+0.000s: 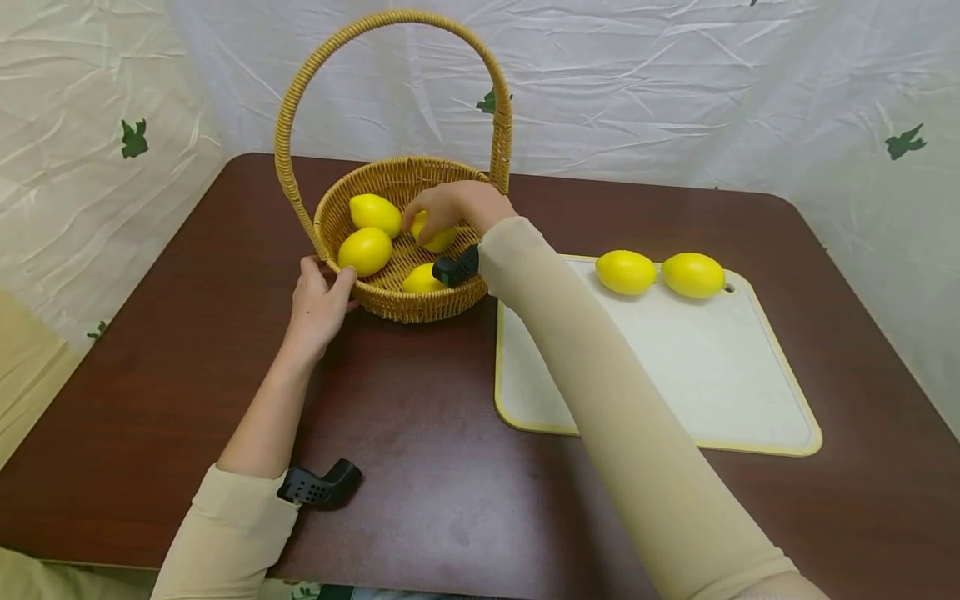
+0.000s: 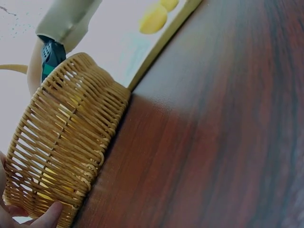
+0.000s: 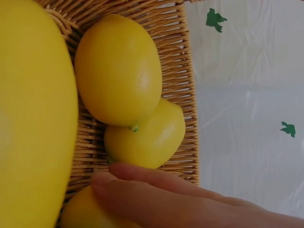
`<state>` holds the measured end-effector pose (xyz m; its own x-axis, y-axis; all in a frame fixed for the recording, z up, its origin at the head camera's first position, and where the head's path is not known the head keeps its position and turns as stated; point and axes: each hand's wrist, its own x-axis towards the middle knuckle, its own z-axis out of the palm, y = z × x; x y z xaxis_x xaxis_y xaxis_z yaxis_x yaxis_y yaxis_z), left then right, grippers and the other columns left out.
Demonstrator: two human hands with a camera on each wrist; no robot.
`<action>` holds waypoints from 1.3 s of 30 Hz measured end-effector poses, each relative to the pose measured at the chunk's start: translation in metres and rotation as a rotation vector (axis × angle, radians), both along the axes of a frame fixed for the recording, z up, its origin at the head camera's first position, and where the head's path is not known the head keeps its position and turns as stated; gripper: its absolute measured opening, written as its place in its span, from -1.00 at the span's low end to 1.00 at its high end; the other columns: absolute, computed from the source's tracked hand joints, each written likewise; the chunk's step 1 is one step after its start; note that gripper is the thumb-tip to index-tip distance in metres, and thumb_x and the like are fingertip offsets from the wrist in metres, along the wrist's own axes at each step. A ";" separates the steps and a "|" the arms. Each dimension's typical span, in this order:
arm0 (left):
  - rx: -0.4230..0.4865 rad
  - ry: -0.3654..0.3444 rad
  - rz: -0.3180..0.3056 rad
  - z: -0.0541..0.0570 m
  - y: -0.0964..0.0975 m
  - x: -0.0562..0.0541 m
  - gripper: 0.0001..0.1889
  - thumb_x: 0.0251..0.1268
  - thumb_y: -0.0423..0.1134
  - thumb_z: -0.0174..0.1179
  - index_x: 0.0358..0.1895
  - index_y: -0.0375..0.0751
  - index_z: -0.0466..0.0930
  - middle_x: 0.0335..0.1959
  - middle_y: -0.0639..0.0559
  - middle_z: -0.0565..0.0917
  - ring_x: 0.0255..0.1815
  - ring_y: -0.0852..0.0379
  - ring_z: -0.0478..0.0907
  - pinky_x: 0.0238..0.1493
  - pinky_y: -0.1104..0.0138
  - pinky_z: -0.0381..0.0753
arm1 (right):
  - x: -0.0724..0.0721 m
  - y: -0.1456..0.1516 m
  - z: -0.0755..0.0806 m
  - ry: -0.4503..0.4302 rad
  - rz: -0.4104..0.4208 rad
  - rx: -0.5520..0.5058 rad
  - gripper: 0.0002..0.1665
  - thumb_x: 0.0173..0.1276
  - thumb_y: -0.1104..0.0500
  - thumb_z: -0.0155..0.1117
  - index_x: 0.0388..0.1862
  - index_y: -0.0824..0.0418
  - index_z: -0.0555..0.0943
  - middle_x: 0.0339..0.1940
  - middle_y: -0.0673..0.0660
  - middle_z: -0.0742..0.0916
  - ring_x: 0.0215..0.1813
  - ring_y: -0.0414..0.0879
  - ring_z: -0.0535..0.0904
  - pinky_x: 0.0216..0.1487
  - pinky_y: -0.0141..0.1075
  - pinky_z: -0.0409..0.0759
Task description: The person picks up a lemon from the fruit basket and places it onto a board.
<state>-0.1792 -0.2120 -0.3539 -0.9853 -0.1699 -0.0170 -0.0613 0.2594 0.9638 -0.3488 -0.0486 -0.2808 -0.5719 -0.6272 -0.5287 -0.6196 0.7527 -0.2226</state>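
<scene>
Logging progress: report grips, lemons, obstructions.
Left grip holds wicker basket. Right grip on lemon inside, three more lemons alongside. Two on cutting board. No obstruction visible.

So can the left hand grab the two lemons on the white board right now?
Probably not: the left hand is holding the basket by its rim, and the right arm stretches across between it and those lemons.

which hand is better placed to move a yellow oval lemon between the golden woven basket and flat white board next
Probably the right hand: its fingers are on a yellow lemon in the basket, and it sits nearer the board. The left hand holds the basket's near-left rim, farther off.
</scene>
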 end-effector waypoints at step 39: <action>0.004 -0.022 -0.023 0.003 0.002 0.004 -0.42 0.38 -0.10 -0.15 0.29 -0.38 -0.10 0.24 -0.34 0.11 0.20 -0.13 0.29 0.09 0.15 0.50 | 0.025 -0.002 0.031 0.200 0.152 -0.087 -0.27 0.24 0.01 0.21 0.37 0.09 0.23 0.35 0.07 0.31 0.31 -0.05 0.18 0.28 -0.21 0.23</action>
<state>-0.1747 -0.2097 -0.3513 -0.9883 -0.1472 -0.0396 -0.0769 0.2574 0.9632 -0.3239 -0.0507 -0.2500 -0.5554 -0.7520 -0.3551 -0.7621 0.6311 -0.1446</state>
